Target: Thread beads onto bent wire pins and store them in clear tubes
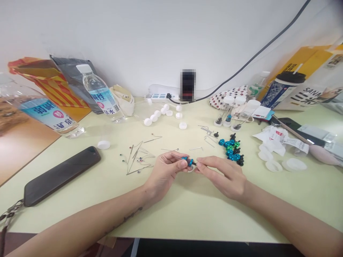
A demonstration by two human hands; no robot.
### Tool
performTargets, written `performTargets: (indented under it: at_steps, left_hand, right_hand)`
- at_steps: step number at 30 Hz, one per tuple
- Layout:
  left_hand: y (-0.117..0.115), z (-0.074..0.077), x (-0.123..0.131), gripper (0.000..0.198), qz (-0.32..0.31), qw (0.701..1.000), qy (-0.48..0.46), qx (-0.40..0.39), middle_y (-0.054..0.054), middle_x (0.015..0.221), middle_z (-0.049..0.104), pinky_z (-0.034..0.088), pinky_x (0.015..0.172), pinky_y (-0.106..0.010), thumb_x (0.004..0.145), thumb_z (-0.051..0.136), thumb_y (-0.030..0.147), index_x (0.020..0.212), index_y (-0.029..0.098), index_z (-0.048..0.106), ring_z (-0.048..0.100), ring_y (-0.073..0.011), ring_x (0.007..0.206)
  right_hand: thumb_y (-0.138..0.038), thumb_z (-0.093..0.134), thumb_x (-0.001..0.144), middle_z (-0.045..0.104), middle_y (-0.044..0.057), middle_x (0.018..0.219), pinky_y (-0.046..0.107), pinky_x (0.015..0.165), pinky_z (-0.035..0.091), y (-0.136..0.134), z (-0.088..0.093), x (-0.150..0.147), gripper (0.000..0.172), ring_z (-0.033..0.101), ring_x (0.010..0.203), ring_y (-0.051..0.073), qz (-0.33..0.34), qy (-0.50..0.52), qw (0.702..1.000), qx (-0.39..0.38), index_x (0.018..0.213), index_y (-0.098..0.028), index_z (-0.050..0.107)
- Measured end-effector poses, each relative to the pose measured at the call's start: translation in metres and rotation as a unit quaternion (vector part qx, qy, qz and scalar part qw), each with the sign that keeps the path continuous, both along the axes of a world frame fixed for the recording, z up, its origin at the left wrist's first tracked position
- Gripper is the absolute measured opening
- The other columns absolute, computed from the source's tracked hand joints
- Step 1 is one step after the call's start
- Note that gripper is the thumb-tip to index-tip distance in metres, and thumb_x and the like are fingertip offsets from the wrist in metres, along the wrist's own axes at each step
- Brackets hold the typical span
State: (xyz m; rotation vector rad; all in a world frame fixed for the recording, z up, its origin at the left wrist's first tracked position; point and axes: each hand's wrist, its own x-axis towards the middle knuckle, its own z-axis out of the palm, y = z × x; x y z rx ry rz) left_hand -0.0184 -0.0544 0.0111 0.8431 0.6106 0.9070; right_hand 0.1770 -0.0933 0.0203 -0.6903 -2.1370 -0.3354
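Over the desk (193, 217), left hand (163, 172) and right hand (222, 177) work together, fingers closed in a pinch on a blue knob (189, 161) on a thin pin, held in front of the person, a small white ring just below. Three clear tubes (223, 112) already stand upright on white caps, back right. Still lying loose: roughly a dozen bent pins (139, 159), about ten white caps (158, 114), and a heap of some fifteen blue, green and black knobs (232, 150).
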Motion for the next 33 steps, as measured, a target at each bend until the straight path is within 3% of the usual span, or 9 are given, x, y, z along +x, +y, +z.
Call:
performTargets:
  at_steps: [14,24,28,33]
  left_hand:
    - [0.001,0.006,0.001,0.011,0.016,0.999,0.022,0.035,0.001,0.076,0.073,0.05,0.067,-0.017,0.069,0.078,0.012,0.077,0.017,0.072,0.064,-0.0066,0.066]
    - [0.002,0.006,-0.003,0.015,0.026,0.996,0.053,0.066,0.0,0.078,0.074,0.052,0.069,-0.019,0.066,0.079,0.011,0.077,0.018,0.073,0.066,-0.0098,0.071]
    - [0.002,0.007,-0.003,0.015,0.022,0.995,0.058,0.077,0.0,0.079,0.075,0.054,0.071,-0.021,0.068,0.078,0.01,0.079,0.02,0.073,0.068,-0.0112,0.073]
    - [0.002,0.008,-0.004,0.017,0.022,0.993,0.063,0.097,-0.001,0.081,0.075,0.055,0.071,-0.021,0.068,0.077,0.01,0.081,0.02,0.073,0.069,-0.0122,0.075]
  right_hand:
    - [-0.007,0.059,0.084,0.068,0.009,0.101,0.027,0.067,0.059,0.003,-0.027,0.004,0.043,0.066,0.083,0.017,0.008,0.093,0.993,-0.074,0.123,-0.022,0.057]
    - [-0.002,0.062,0.08,0.067,0.006,0.088,0.021,0.059,0.057,0.002,-0.007,-0.007,0.032,0.065,0.072,0.013,0.015,0.148,0.984,-0.101,0.105,-0.021,0.062]
    - [-0.003,0.062,0.081,0.066,0.008,0.088,0.022,0.059,0.057,0.002,-0.006,-0.007,0.029,0.065,0.073,0.013,0.024,0.154,0.982,-0.103,0.105,-0.018,0.061]
    - [-0.008,0.063,0.083,0.066,0.007,0.084,0.024,0.057,0.055,0.002,-0.006,-0.011,0.02,0.064,0.071,0.014,0.036,0.207,0.964,-0.165,0.099,-0.018,0.064]
